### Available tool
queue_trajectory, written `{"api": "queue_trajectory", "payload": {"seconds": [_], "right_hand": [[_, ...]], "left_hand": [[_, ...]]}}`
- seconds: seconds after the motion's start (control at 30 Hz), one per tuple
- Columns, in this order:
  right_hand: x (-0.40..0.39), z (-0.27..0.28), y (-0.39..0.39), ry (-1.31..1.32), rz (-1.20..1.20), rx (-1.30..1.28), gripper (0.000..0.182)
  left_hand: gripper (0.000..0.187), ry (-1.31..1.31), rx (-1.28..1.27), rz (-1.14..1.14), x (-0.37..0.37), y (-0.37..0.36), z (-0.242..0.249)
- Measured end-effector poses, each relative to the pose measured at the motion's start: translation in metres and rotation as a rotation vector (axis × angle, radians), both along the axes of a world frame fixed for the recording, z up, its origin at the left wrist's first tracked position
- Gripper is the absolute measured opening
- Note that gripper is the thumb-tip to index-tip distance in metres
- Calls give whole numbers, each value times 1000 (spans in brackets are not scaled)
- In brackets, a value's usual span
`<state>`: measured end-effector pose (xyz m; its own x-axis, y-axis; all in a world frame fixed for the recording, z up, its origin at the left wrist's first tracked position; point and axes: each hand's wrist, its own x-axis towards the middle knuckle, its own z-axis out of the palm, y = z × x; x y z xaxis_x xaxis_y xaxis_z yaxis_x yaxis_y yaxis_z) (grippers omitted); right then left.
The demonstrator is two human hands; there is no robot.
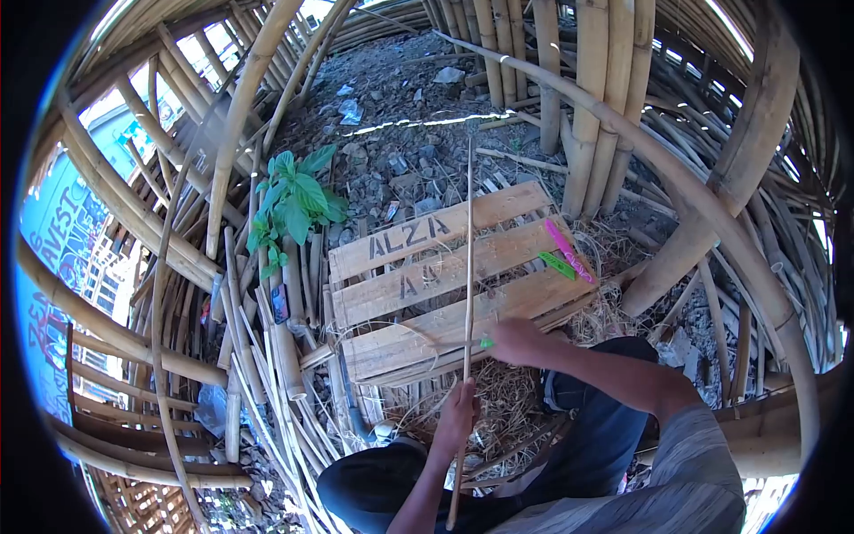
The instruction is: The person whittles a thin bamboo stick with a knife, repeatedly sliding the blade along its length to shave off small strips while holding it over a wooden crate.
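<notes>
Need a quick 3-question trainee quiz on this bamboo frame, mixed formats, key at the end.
1. True or false: the left hand grips the thin bamboo strip lower down than the right hand does.
2. Multiple choice: the pink and green tools lie on A) the gravel, B) the wooden pallet, C) the person's lap.
3. Fill in: the word stencilled on the pallet's top plank reads ____.

Key: 1 true; 2 B; 3 ALZA. The right hand also holds something small and green against the strip; what it is cannot be told.
</notes>
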<state>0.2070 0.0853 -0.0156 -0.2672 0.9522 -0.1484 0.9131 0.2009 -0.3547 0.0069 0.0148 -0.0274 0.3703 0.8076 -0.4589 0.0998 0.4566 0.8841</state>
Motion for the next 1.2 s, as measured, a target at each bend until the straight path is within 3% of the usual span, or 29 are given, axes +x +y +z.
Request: {"api": "queue_trajectory", "payload": {"seconds": [0.13,0.2,0.27,0.37,0.47,0.53,0.6,0.67,0.7,0.77,0.87,1.0,1.03,1.07,1.2], "right_hand": [[-3,-12,10,-6,-32,4,23],[4,-22,24,2,6,233,21],[3,-27,25,8,-2,231,18],[-6,-24,25,30,-65,274,18],[-20,-13,6,102,-183,162,18],[-18,-10,-5,42,4,146,18],[2,-23,16,48,-52,50,19],[27,-6,45,1,-337,68,21],[24,2,42,-1,-340,77,21],[9,13,20,49,-203,1,26],[-9,-20,3,-4,-54,83,30],[34,4,52,17,-355,8,31],[31,8,49,22,-360,18,31],[27,9,37,52,-280,-12,31],[-9,-14,6,12,21,87,30]], "left_hand": [[36,166,133,-8,-6,-6,-14],[37,192,215,-21,1,2,-13],[36,261,255,-8,2,4,-9],[34,91,68,31,4,11,5],[34,-88,-114,70,1,10,-5],[34,11,16,11,-2,6,-12],[34,25,53,8,-4,-3,-15],[34,30,114,-8,-1,-4,-8],[35,5,42,0,1,-4,0],[37,-24,-36,16,2,-3,2],[37,177,213,-10,-3,4,-11],[42,300,228,-74,3,-8,13],[43,251,122,-63,6,-10,17],[44,201,10,-49,6,-11,17],[45,314,217,-40,1,2,6]]}}
